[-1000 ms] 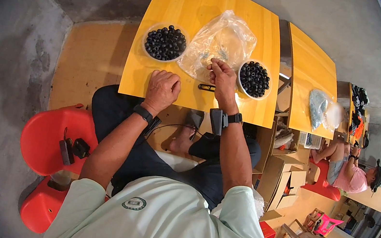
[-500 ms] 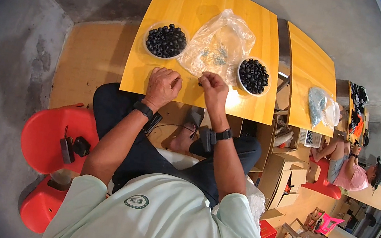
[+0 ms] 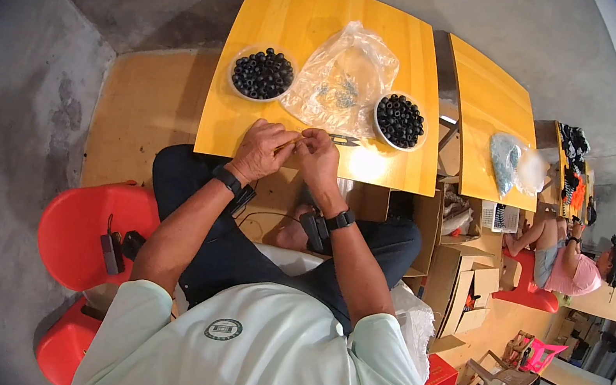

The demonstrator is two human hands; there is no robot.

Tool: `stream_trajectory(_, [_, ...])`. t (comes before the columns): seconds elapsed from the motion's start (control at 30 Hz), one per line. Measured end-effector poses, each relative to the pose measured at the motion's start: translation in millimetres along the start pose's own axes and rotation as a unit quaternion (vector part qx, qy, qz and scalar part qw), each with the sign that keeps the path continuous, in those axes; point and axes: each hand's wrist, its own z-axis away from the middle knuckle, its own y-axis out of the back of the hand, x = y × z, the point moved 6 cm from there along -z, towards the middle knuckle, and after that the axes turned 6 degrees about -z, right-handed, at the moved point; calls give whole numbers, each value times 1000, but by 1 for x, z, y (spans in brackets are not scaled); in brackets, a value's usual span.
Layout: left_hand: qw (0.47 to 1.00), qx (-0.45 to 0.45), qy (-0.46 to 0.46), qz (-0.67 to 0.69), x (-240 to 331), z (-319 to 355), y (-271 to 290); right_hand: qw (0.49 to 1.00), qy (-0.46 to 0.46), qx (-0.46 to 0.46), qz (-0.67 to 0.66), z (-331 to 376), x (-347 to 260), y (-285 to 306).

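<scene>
At the front of the yellow table (image 3: 403,17), my left hand (image 3: 260,150) and my right hand (image 3: 319,161) meet, fingertips touching. Both are closed in a pinch. What lies between the fingers is too small to make out. A flat dark pointed tool (image 3: 343,141) rests on the tabletop just right of my right fingers. One clear tub of black beads (image 3: 263,74) stands beyond my left hand, and a second tub of black beads (image 3: 400,122) is to the right. Between them a clear plastic bag (image 3: 345,68) lies spread, with small bluish-grey pieces (image 3: 347,94) on it.
A second yellow table (image 3: 485,107) holds a bag of bluish pieces (image 3: 505,161). Red chairs (image 3: 94,229) are at my left, one carrying black devices (image 3: 112,252). An open cardboard box (image 3: 471,290) is at my right. Farther off sits a person in pink (image 3: 580,272).
My right hand has moved left and now meets my left hand. The dark pointed tool has come into sight where the right hand was. The view has shifted slightly.
</scene>
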Motion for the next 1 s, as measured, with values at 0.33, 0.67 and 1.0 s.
stream_trajectory(0.33, [1000, -13, 10, -3, -5, -1, -9, 999, 22, -1, 24, 1, -3, 1])
stream_trajectory(0.67, [993, 56, 90, -43, -20, 2, -7, 989, 31, 74, 121, 5, -27, 42])
stream_trajectory(1.0, [993, 35, 99, -53, -16, 1, -6, 999, 21, 44, -24, -28, -24, 26])
